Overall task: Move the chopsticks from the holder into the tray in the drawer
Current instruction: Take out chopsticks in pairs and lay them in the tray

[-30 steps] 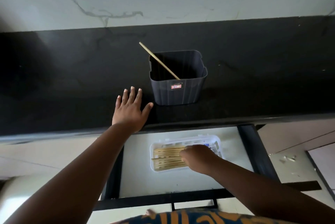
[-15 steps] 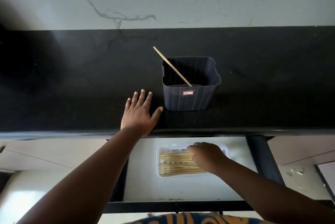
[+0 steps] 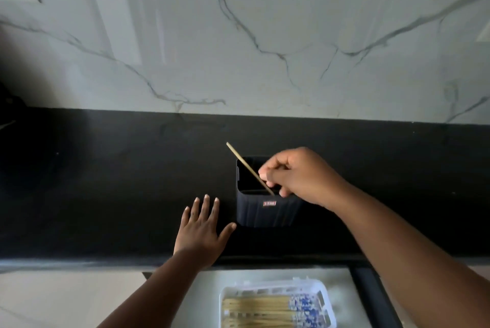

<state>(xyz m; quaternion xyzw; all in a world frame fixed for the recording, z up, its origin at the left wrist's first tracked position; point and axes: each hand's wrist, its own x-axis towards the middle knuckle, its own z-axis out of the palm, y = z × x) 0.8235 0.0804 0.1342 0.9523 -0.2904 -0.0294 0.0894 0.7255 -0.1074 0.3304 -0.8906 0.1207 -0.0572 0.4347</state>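
A dark ribbed holder stands on the black counter. One wooden chopstick leans out of it toward the upper left. My right hand is over the holder's mouth, its fingertips pinching the chopstick near the lower part. My left hand lies flat on the counter just left of the holder, fingers spread. Below the counter edge the open drawer holds a white tray with several chopsticks lying side by side, blue-patterned ends to the right.
The black counter runs the full width, backed by a white marble wall. The drawer's pale floor shows left of the tray, and its dark side rail to the right.
My right hand has left the tray in the drawer and risen to the holder, where it now pinches the leaning chopstick. The left hand stays flat on the counter. The view tilted up.
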